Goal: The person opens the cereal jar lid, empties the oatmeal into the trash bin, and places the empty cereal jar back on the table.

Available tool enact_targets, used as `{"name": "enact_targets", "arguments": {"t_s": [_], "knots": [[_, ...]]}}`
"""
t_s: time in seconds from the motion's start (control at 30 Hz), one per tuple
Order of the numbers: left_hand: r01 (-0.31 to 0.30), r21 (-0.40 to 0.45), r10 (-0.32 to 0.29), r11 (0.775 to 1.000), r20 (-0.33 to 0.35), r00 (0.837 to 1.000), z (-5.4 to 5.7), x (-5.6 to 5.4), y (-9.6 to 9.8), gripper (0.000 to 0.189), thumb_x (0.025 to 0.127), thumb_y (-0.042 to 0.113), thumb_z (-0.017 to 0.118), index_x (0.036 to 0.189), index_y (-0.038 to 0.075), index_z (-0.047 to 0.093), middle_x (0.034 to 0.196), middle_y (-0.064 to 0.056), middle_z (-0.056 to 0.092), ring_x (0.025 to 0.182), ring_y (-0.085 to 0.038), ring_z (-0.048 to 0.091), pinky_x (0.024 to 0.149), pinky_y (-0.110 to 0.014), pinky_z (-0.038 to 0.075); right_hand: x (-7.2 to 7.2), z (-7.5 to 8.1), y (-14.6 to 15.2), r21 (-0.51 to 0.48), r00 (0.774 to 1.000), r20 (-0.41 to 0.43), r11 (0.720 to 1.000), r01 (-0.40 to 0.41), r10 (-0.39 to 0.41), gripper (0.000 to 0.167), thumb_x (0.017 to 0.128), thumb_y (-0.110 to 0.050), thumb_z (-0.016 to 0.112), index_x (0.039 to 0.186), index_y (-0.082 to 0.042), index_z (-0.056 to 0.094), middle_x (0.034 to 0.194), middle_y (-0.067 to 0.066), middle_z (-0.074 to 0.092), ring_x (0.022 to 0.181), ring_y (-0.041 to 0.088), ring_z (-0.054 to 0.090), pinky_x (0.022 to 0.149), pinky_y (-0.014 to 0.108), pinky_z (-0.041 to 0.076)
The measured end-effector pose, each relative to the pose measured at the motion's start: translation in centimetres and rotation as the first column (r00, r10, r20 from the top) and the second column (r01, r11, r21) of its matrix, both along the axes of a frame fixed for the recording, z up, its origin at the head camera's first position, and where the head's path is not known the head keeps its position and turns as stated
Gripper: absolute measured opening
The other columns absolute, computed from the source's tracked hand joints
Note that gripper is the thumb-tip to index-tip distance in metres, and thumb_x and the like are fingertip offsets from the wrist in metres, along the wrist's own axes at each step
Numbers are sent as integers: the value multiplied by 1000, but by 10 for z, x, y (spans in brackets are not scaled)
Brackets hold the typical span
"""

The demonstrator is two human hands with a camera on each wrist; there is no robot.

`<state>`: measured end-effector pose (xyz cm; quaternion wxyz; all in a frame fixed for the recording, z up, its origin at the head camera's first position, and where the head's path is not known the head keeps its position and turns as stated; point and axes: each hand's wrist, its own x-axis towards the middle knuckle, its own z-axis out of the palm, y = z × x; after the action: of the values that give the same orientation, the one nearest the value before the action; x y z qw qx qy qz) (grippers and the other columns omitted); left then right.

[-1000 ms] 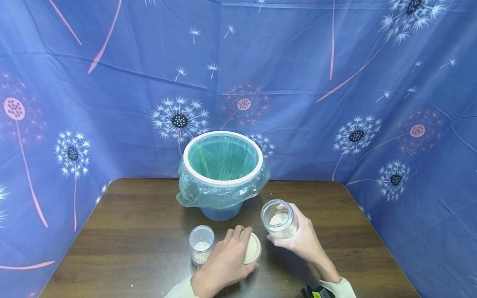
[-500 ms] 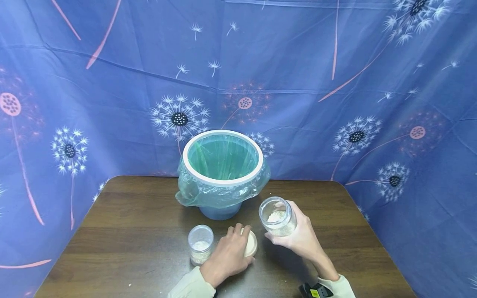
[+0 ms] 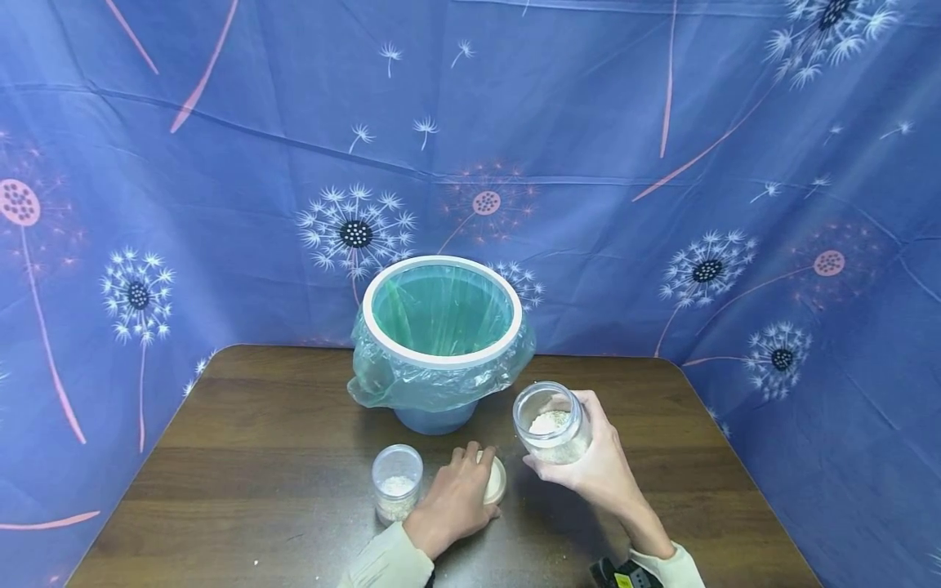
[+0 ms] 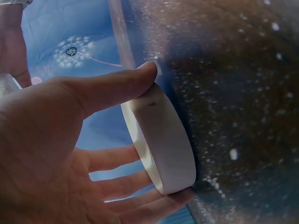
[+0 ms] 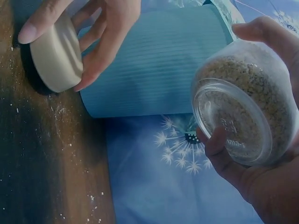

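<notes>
My left hand [image 3: 453,500] holds a cream-coloured round lid [image 4: 168,144] by its edge, thumb on one side and fingers on the other. The lid is right at the wooden tabletop, partly hidden by my fingers in the head view. To its right, my right hand [image 3: 604,465] grips a clear jar [image 3: 553,447], lifted off the table and tilted with its open mouth away from me. Pale grain or flakes [image 5: 261,84] fill its lower part. A second clear jar [image 3: 397,488] with similar contents stands upright just left of my left hand.
A blue bin [image 3: 435,420] with a white rim [image 3: 443,360] and a green plastic liner [image 3: 441,385] stands at the table's back edge. White crumbs [image 5: 96,200] are scattered on the tabletop [image 3: 243,457]. A patterned blue cloth [image 3: 588,122] hangs behind and at the sides.
My left hand has moved slightly with the lid, down onto the tabletop, and the lid now lies flatter. My right hand keeps its grip on the tilted jar, nearly in place.
</notes>
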<state>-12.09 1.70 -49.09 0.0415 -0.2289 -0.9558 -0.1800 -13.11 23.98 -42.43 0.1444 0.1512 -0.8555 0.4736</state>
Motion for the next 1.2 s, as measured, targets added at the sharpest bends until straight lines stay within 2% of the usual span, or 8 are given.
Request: {"name": "enact_targets", "arguments": {"t_s": [0.13, 0.43, 0.7, 0.8, 1.0, 1.2], "knots": [[-8, -13, 8, 1000, -28, 1000, -5, -2, 1, 89, 67, 42, 101, 139, 4, 65, 126, -17, 64, 106, -34, 66, 72, -42, 60, 0, 1, -2, -20, 1000, -4, 1000, 4, -4, 84, 60, -20, 106, 128, -13, 55, 119, -3, 71, 106, 19, 68, 91, 29, 52], [-12, -26, 10, 1000, -82, 997, -10, -5, 0, 88, 66, 47, 99, 138, 7, 68, 123, -16, 65, 104, -32, 66, 66, -39, 57, -1, 1, -5, -71, 999, -45, 997, -17, 14, 84, 60, -14, 105, 128, -11, 56, 126, -1, 69, 111, 18, 66, 95, 23, 49], [0, -2, 0, 1000, -75, 997, -14, -5, -1, 89, 68, 48, 99, 140, 9, 68, 123, -17, 62, 104, -30, 64, 65, -38, 56, -2, 3, -5, -63, 998, -50, 997, -37, 34, 84, 60, -17, 106, 128, -13, 57, 124, -2, 71, 110, 19, 68, 95, 25, 50], [-3, 0, 3, 1000, -58, 998, -13, -4, -1, 91, 69, 49, 98, 144, 9, 65, 127, -18, 61, 109, -32, 64, 70, -40, 58, -2, 4, -6, -71, 998, -45, 997, -43, 40, 83, 61, -16, 106, 128, -13, 57, 124, -1, 71, 110, 19, 68, 95, 25, 50], [0, -8, 0, 1000, -13, 1000, -12, 2, -1, 97, 74, 49, 94, 152, 7, 55, 141, -23, 57, 125, -39, 62, 90, -47, 58, -2, 4, -6, -63, 998, -43, 997, -42, 39, 83, 61, -18, 106, 128, -14, 57, 122, -3, 71, 109, 19, 68, 94, 26, 50], [20, -8, -21, 1000, -47, 999, -12, 9, -2, 94, 80, 47, 91, 154, 4, 51, 151, -26, 52, 135, -40, 57, 107, -49, 51, -3, 4, -6, -70, 998, -45, 996, -56, 53, 82, 62, -17, 106, 128, -13, 57, 122, -2, 71, 110, 19, 68, 96, 25, 49]]}}
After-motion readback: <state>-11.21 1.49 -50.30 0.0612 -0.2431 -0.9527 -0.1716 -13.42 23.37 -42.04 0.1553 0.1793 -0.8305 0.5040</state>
